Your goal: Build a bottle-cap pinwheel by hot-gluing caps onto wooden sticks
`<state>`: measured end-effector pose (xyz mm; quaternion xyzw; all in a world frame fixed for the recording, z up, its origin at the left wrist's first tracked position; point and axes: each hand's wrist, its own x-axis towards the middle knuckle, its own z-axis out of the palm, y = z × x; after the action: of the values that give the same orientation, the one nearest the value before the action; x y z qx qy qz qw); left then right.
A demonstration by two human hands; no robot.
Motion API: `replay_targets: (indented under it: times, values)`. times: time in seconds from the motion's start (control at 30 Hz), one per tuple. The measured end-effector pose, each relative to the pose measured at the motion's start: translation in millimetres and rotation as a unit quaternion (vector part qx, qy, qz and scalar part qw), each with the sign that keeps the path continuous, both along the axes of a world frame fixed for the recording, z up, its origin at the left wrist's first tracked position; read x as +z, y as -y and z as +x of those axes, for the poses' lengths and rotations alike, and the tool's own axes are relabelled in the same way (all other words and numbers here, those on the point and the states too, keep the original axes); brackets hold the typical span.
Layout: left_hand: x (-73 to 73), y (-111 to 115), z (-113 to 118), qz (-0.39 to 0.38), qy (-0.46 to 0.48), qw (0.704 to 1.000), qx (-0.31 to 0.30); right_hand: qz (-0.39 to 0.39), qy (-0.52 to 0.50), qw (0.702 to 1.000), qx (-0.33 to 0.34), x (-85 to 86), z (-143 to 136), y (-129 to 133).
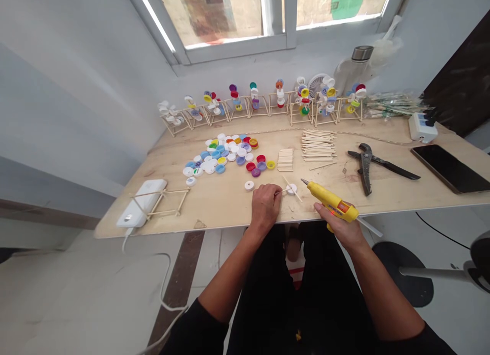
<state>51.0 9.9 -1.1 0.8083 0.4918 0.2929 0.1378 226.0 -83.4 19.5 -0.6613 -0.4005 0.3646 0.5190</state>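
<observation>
A: What's nearest, lower ctr?
B: R hand (345, 229), right of ctr. Grip's wrapped round a yellow glue gun (329, 198), nozzle aimed up-left, tip apart from the cap.
A: And the other?
B: L hand (265, 204), ctr of frame. Grip's pinched closed on a thin stick (284, 191), far end at a white cap (294, 186). A longer stick (298, 197) lies diag. across that cap.
A: Same depth, elsewhere?
B: Lower left: stick frame (172, 192), partly over a white power strip (153, 185). Another white cap (249, 185), w/ a hole, sits just above the L hand.
A: Further back on the counter (222, 212)?
B: Mixed-colour cap pile (209, 163) left of ctr, then short sticks (285, 160), then long sticks (318, 146). Right side: pliers (366, 169), phone (454, 166).
A: Far edge?
B: Row of cap wheels (280, 96) on stick stands, approx. full width of the counter's back. Bagged sticks (394, 105) upper right; window (237, 51) at top.
</observation>
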Motion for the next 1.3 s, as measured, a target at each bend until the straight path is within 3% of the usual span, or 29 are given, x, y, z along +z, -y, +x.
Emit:
replay_targets:
  times: [1.07, 1.3]
  values:
    - [-1.5, 2.6, 0.3, 0.024, -0.007, 1.000, -0.003, -0.005, 0.023, 0.999, -0.028, 0.0, -0.9, -1.6]
    - [2.3, 11.0, 0.3, 0.093, -0.033, 0.994, -0.036, -0.026, 0.037, 0.998, -0.043, 7.1, -3.8, 0.4]
